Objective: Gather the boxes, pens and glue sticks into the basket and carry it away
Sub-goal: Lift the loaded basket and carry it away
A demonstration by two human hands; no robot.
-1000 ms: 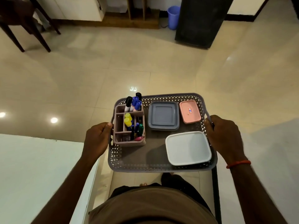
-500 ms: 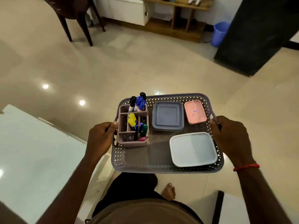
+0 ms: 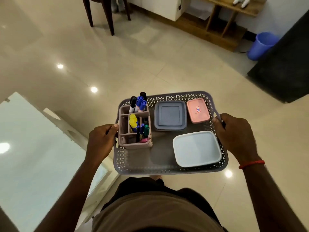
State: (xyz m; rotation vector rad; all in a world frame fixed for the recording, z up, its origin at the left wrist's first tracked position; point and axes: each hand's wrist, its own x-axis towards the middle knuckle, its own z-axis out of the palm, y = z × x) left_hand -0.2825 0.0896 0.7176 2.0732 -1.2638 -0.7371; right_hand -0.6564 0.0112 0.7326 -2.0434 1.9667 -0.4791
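Above the tiled floor, clear of the white table [image 3: 33, 156] now off to its left, the loaded basket [image 3: 167, 171] rides in both hands: left hand [image 3: 100, 141] clenched on its left handle, right hand [image 3: 234, 133] on its right. Inside the basket, a pen holder [image 3: 127, 144] stands left, a grey box [image 3: 169, 116] and pink box [image 3: 198, 110] far side, a white box [image 3: 197, 149] near right. Since a second ago the wooden shelf [image 3: 222, 22] has swung into view, suggesting gathering is done and carrying underway.
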